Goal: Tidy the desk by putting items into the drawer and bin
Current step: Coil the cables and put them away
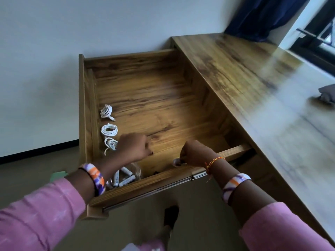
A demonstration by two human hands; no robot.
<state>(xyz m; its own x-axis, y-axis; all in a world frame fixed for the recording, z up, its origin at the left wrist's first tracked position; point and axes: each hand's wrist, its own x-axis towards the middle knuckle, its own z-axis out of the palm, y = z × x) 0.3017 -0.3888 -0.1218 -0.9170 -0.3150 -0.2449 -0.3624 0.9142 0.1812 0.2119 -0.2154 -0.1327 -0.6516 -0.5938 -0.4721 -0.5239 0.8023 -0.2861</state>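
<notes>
The open wooden drawer [154, 109] already holds three coiled white cables [108, 130] and a clear tub of batteries [126, 176]; the left hand [134, 146] hovers clenched, the right hand [194, 153] pinches a small white item [176, 162] inside, and a grey object [327, 93] remains on the tabletop [253, 84]

Both hands [135, 146] [194, 153] inside open drawer [163, 105]

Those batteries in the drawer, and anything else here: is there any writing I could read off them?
Batteries in the clear container: dark print runs along the white casings, too small and blurred to read.
Coiled white cables: no lettering visible.
Wristbands: a pattern only, no words.
</notes>
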